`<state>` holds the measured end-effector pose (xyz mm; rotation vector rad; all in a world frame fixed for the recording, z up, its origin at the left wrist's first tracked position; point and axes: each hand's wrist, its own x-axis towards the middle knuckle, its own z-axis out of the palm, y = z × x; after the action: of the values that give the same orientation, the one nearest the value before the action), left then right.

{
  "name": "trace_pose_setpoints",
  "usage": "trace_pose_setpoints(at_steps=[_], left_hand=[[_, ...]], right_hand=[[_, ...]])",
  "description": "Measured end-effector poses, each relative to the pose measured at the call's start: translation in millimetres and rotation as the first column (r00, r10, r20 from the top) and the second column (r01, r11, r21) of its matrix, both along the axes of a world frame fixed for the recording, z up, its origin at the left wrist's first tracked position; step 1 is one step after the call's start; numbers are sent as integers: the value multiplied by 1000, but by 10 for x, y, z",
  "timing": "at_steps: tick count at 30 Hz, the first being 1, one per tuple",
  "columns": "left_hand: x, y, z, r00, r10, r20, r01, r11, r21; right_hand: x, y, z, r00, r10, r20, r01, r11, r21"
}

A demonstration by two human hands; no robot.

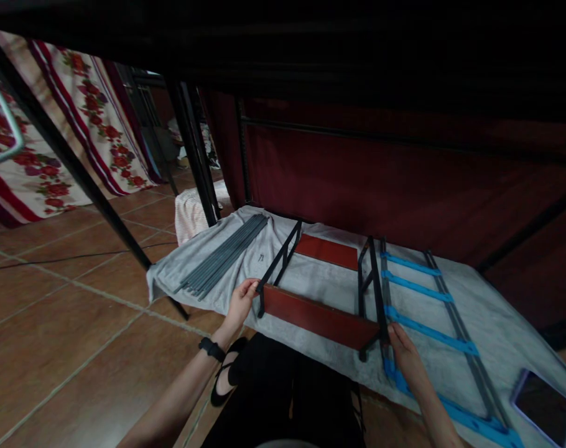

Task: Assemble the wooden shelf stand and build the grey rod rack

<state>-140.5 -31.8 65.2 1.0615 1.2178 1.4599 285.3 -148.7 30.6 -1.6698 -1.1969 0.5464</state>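
A small rack with black metal side frames and two reddish-brown boards (320,316) lies across the grey cloth in front of me. My left hand (241,303) pinches the near corner of its left side frame between thumb and fingers. At the opposite end, my right hand (403,350) is closed on the near corner of the right side frame; its fingertips are partly hidden behind the frame. Right beside that hand lies a ladder-like assembly of grey tubes with blue plastic crosspieces (418,286). Left of the rack is a bundle of grey rods (227,256), with a few tiny dark pieces (261,257) nearby.
The grey cloth (479,298) covers a low surface under a dark overhead frame. A phone (542,404) lies at the right. Black posts (192,152) rise at the left, and a maroon curtain (357,180) hangs behind. A cable (78,256) crosses the tiled floor.
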Motion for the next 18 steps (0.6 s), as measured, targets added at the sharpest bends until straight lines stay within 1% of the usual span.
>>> trace_pose_setpoints(at_steps=[4, 6, 8, 10, 13, 18], left_hand=[[-60, 11, 57, 998, -29, 58, 33, 997, -65], [-93, 45, 64, 1000, -26, 16, 27, 997, -73], [-115, 83, 59, 998, -34, -56, 31, 997, -66], [-124, 107, 54, 994, -56, -96, 50, 997, -63], [-118, 108, 69, 992, -93, -90, 87, 994, -68], [-104, 100, 75, 992, -114, -55, 109, 990, -85]], right_hand=[[20, -6, 43, 997, 57, 57, -56, 998, -24], [43, -7, 44, 995, 79, 64, -77, 996, -40], [65, -10, 32, 994, 74, 74, -71, 996, -53], [74, -18, 21, 994, 71, 86, -64, 995, -74], [59, -29, 25, 994, 70, 82, -62, 993, -100], [8, -13, 59, 998, 6, 56, -2, 998, -70]])
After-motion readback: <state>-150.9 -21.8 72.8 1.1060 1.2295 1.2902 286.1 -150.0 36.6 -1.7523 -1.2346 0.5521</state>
